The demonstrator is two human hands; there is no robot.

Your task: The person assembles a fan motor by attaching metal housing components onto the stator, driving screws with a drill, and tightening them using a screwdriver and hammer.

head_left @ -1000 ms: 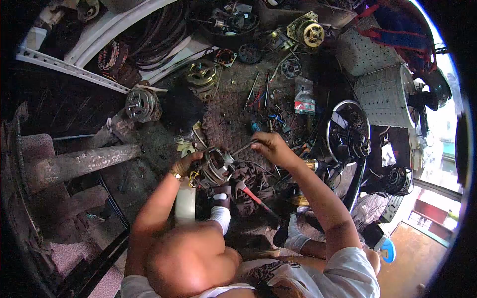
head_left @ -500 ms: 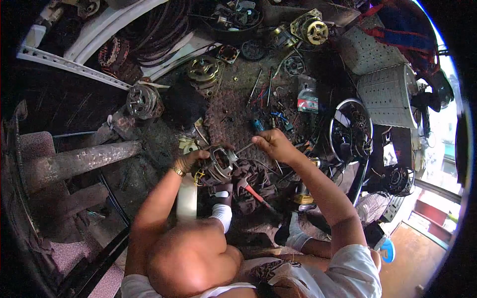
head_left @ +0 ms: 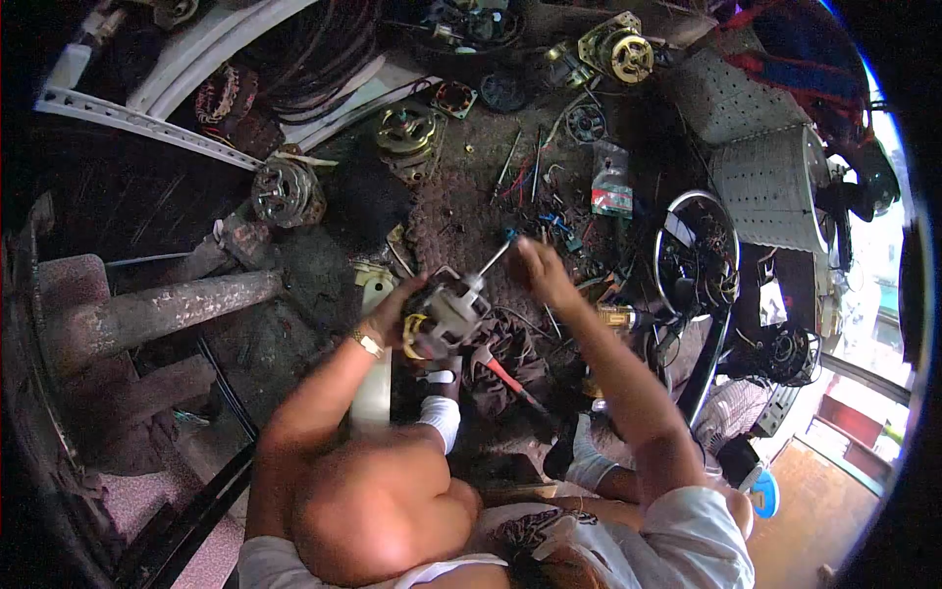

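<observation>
My left hand (head_left: 394, 306) grips an electric motor (head_left: 453, 312) with a grey metal housing and yellow wires (head_left: 416, 336) at its lower left. The motor is tilted, and its long thin shaft (head_left: 496, 257) points up and to the right. Close beside the shaft's tip is my right hand (head_left: 543, 275), slightly blurred, its fingers loosely bent and apart, with nothing visible in them. Below the motor, a hammer with a red handle (head_left: 502, 373) lies on a dark cloth (head_left: 515, 344).
Screwdrivers (head_left: 508, 162) and small tools lie on the dirty floor mat ahead. A plastic packet (head_left: 611, 187) and a round metal-rimmed basin (head_left: 699, 201) are to the right. More motors (head_left: 407, 137) stand at the back. A pale pipe (head_left: 167, 319) juts in from the left.
The motor has turned in my left hand, its shaft now pointing more steeply upward and its side facing me. My right hand has shifted slightly and loosened from the shaft's end.
</observation>
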